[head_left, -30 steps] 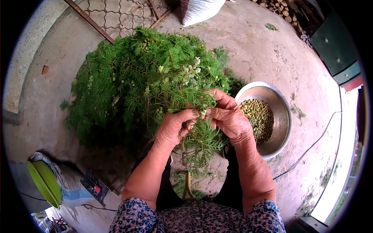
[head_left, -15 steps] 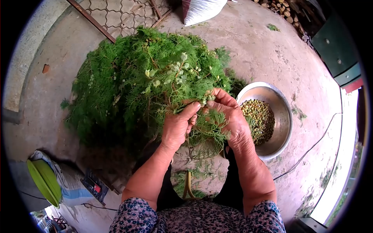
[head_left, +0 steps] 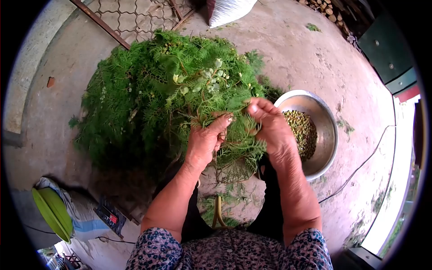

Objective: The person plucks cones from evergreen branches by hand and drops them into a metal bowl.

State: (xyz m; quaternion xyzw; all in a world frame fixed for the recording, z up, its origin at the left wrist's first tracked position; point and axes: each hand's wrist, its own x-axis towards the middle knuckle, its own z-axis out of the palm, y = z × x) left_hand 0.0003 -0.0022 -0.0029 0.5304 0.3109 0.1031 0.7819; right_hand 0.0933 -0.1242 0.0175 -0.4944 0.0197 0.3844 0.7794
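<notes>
A leafy green branch [head_left: 211,96] with pale green cones near its top is held in my left hand [head_left: 204,139], thumb and fingers closed round its stem. My right hand [head_left: 272,126] is just right of it, beside the outer sprigs, with thumb and fingertips pressed together; whatever they pinch is too small to make out. Behind the branch lies a large heap of green foliage [head_left: 121,99]. On the right, partly behind my right wrist, stands a metal bowl [head_left: 327,144] holding many small green and brown cones [head_left: 302,132].
A white sack [head_left: 229,11] and a metal grille [head_left: 130,20] are at the top. Stacked firewood [head_left: 327,10] lies at the upper right. A green basin [head_left: 49,213] leans at the lower left. A thin cable [head_left: 360,167] runs across the floor on the right.
My right hand has drawn away from my left hand, to the right toward the bowl. The cluster of cones between the fingertips is no longer seen there. My left hand still grips the branch.
</notes>
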